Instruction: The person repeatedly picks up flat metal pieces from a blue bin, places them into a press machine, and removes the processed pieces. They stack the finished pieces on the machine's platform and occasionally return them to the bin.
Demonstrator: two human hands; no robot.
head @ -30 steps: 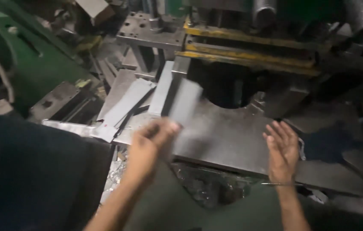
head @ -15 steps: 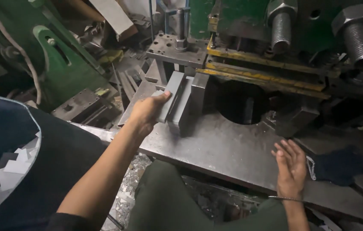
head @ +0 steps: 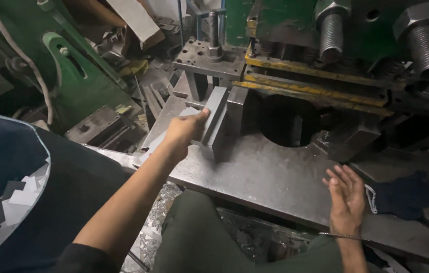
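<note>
Two hands in view: left hand [head: 183, 132] grips the leaning grey metal strips [head: 213, 120] beside the press opening [head: 289, 121], while right hand [head: 346, 198], open and empty, rests on the steel bed [head: 265, 177], seemingly for balance.

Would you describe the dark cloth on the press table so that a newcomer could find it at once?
Start at the grey steel table of the press, with its big round hole. Follow the front edge to the right hand resting there; just beyond it, to the right, lies the dark blue cloth. It is the only soft, crumpled thing among hard metal, with a pale edge.
</note>
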